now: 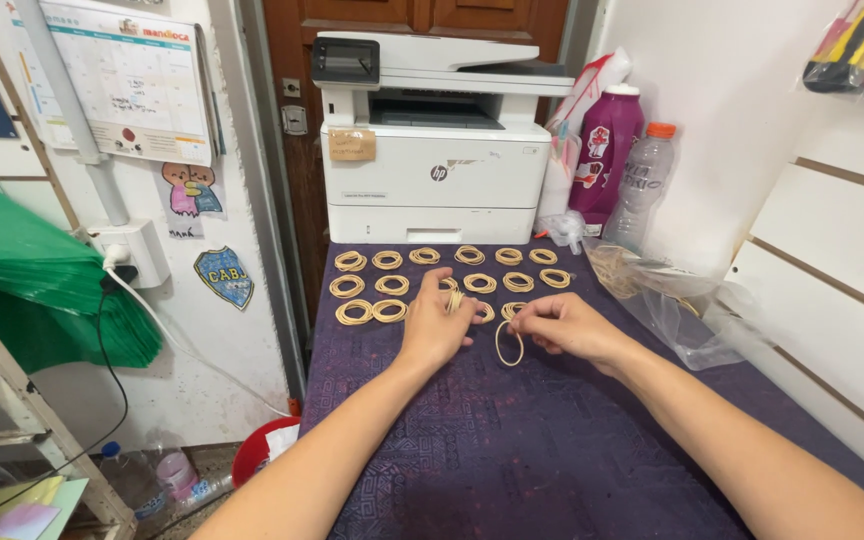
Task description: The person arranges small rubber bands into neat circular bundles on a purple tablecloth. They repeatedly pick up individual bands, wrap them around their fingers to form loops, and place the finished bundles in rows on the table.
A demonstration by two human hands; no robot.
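Rows of small rubber-band bundles (422, 272) cover the far half of a purple patterned tabletop (512, 440), in front of a white printer (430, 150). Beside it stand a magenta bottle (606, 160) and a clear water bottle (642, 185). A clear plastic bag (667, 295) at the right holds loose rubber bands. The left hand (434, 325) pinches a small bunch of bands at its fingertips; the right hand (564, 325) pinches a single tan rubber band (509, 345), which hangs as a loop against the table.

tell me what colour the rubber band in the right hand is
Pale tan, a beige loop: the rubber band in the right hand, seen best in the head view.
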